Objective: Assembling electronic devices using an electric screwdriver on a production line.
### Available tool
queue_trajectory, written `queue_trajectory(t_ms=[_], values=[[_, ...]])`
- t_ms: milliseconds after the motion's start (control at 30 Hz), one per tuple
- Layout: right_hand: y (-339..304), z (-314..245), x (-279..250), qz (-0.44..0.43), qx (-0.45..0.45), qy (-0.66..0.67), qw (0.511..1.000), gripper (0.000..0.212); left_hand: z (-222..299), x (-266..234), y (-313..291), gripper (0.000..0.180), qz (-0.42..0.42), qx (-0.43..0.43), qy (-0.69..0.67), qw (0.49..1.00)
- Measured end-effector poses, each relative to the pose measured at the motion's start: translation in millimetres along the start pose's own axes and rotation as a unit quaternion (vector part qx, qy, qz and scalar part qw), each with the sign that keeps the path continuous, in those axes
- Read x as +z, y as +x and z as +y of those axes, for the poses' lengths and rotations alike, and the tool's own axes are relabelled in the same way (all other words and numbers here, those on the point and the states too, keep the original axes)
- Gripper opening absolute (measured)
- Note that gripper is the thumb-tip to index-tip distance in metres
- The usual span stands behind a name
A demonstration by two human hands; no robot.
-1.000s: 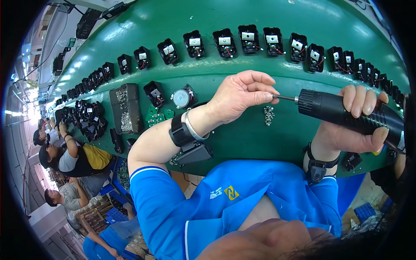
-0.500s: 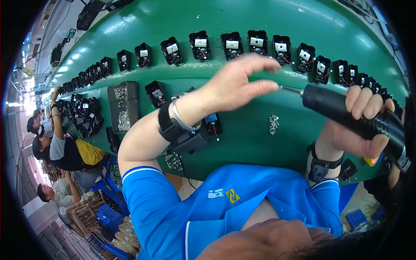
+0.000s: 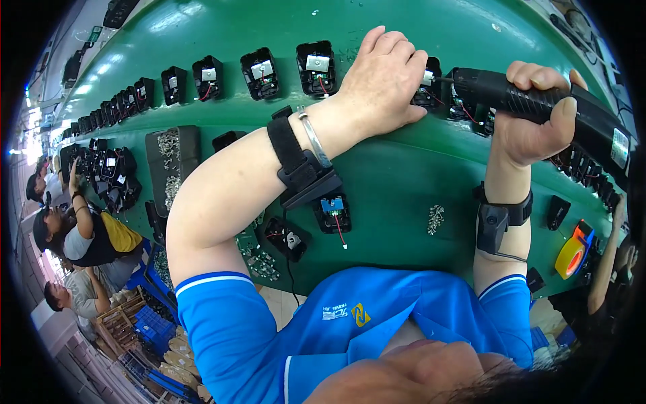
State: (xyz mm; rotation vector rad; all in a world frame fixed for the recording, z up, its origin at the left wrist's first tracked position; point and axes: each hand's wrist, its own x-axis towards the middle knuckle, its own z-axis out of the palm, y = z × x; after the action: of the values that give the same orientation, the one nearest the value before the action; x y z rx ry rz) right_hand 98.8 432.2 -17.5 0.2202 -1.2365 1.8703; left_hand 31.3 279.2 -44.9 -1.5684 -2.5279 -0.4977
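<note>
My left hand lies over a small black housing in the row on the green conveyor belt, its fingers pressing on it. My right hand grips a black electric screwdriver whose thin bit points left into that housing beside my left fingers. More open black housings with small circuit boards stand in a curved row to the left. Both wrists carry black straps.
A pile of small screws lies on the belt near me. Two loose housings sit under my left forearm. A black tray of screws stands at left, a yellow tape roll at right. Other workers sit along the left.
Both hands moved away from me toward the row of housings. My left hand came down onto one housing and the screwdriver tip followed to it.
</note>
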Motion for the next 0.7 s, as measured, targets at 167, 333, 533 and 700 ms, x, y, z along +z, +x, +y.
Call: queue_trajectory(t_ms=[167, 333, 533, 700], values=[[-0.3, 5.3, -0.8, -0.001, 0.001, -0.007, 1.000, 0.034, 1.0, 2.2, 2.2, 0.056, 0.036, -0.004, -0.047, 0.998], [-0.7, 5.4, 0.6, -0.018, 0.001, 0.003, 1.000, 0.034, 3.4, 0.8, 4.5, 0.056, 0.037, -0.006, -0.036, 0.999], [-0.7, 5.8, 1.3, -0.028, -0.018, -0.020, 0.999, 0.035, 6.2, -1.7, 5.9, 0.057, 0.023, -0.011, -0.031, 0.999], [-1.8, 7.4, 3.3, -0.040, -0.026, -0.025, 0.999, 0.035, 7.2, -1.5, 6.4, 0.057, 0.021, -0.014, -0.027, 0.999]])
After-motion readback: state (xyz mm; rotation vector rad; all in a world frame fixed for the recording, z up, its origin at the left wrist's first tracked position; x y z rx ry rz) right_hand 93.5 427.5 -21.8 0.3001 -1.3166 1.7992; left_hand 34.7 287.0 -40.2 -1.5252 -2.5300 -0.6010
